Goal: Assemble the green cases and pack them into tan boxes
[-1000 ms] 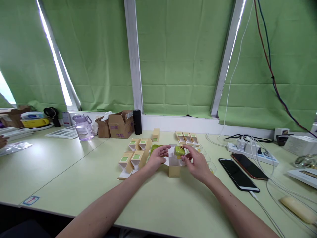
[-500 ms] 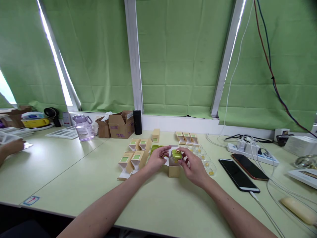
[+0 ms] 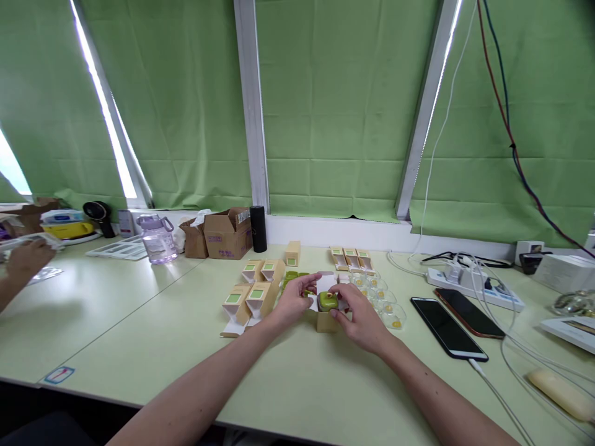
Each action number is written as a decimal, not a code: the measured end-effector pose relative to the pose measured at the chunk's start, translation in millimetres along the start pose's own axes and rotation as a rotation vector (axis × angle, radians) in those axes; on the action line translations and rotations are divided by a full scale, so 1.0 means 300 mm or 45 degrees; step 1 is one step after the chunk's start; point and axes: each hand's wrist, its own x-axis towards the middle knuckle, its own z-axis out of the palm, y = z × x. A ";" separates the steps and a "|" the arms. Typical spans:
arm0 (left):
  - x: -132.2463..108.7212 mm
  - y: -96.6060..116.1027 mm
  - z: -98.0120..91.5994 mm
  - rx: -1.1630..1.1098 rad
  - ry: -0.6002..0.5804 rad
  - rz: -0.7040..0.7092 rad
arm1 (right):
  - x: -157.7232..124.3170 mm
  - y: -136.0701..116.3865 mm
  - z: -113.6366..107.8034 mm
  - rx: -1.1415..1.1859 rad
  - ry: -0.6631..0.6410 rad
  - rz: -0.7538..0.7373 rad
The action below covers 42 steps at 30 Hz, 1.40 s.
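Note:
In front of me a small kraft box stands upright with its white top flaps raised. My left hand is closed at the box's left flap. My right hand grips a small jar with a green lid by its right side. The jar is at the box mouth, its lower part hidden inside. Several open kraft boxes lie left of my left hand. Green lids show partly behind that hand. Beyond my right hand are several clear plastic cups with yellow spots.
Two phones and a power strip with trailing cables lie on the right. More kraft boxes sit farther back. A purple jug, a brown carton and a black bottle line the back left. Another person's hand works at far left.
My right hand has lowered the green-lidded jar from above the box into its mouth. My left hand stays at the flap. The other person's hand at far left has lifted a white tray.

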 end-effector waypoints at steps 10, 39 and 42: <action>-0.006 0.009 0.005 0.018 -0.005 0.014 | 0.016 0.020 0.033 -0.039 0.079 -0.040; -0.010 0.018 0.008 0.035 0.005 0.000 | 0.031 0.050 0.064 0.116 0.085 0.133; -0.009 0.021 0.009 0.033 0.004 0.004 | 0.029 0.049 0.066 0.128 0.106 0.119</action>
